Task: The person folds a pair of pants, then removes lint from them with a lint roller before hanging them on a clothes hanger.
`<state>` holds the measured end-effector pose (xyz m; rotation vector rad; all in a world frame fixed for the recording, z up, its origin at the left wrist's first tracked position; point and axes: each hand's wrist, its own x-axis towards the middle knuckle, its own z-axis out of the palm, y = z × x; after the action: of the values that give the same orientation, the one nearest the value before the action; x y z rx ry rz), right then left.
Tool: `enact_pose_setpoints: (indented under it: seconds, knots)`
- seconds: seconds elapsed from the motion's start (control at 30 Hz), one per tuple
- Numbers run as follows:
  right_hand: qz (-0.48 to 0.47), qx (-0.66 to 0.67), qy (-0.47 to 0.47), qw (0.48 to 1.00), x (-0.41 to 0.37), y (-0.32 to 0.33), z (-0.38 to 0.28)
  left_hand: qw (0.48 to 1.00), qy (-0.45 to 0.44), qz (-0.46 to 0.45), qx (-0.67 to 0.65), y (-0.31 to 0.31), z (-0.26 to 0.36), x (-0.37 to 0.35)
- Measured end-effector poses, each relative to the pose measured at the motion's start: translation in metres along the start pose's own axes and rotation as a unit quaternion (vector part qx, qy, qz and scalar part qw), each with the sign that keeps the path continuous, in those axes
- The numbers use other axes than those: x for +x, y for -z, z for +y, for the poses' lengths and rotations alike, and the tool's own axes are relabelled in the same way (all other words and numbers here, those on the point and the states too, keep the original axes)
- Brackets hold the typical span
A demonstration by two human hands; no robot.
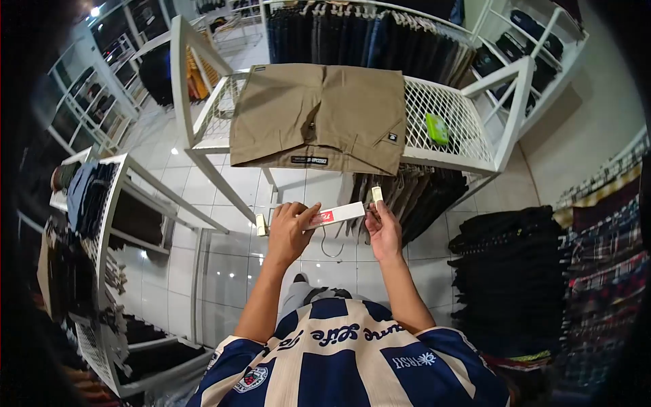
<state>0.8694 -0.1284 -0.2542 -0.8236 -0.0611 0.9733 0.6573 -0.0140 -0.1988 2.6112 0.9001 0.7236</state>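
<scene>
My left hand (290, 229) and my right hand (383, 227) hold a white clip hanger (339, 215) with a red label between them, at chest height. The left hand grips its left part near one clip (261, 224); the right hand pinches the other clip (377, 195) at the right end. A thin wire hook hangs below the hanger. Folded khaki trousers (317, 115) lie flat on the white wire rack (454, 129) just beyond the hands.
A green object (437, 128) lies on the rack's right side. Dark jeans hang behind the rack (359, 37). Stacks of dark clothes (508, 271) stand at the right, white shelves with clothes (102, 224) at the left. White tiled floor lies below.
</scene>
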Motion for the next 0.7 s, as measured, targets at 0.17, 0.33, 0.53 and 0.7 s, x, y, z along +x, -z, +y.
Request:
enact_pose_setpoints:
  seconds: [0.17, 0.33, 0.53, 0.7]
  knots:
    - [0.026, 0.017, 0.039, 0.999, 0.014, -0.002, 0.010, 0.993, -0.012, 0.117, -0.010, 0.012, -0.036, -0.009]
    - [0.074, -0.001, 0.082, 0.994, 0.031, -0.020, 0.029, 0.778, 0.382, 0.119, -0.483, -0.027, -0.129, -0.016]
    - [0.106, 0.017, 0.109, 0.988, 0.042, -0.027, 0.044, 0.654, 0.393, -0.026, -0.646, 0.002, -0.136, 0.006]
    - [0.111, 0.026, 0.134, 0.984, 0.044, -0.029, 0.046, 0.699, 0.356, -0.063, -0.617, 0.013, -0.141, 0.021]
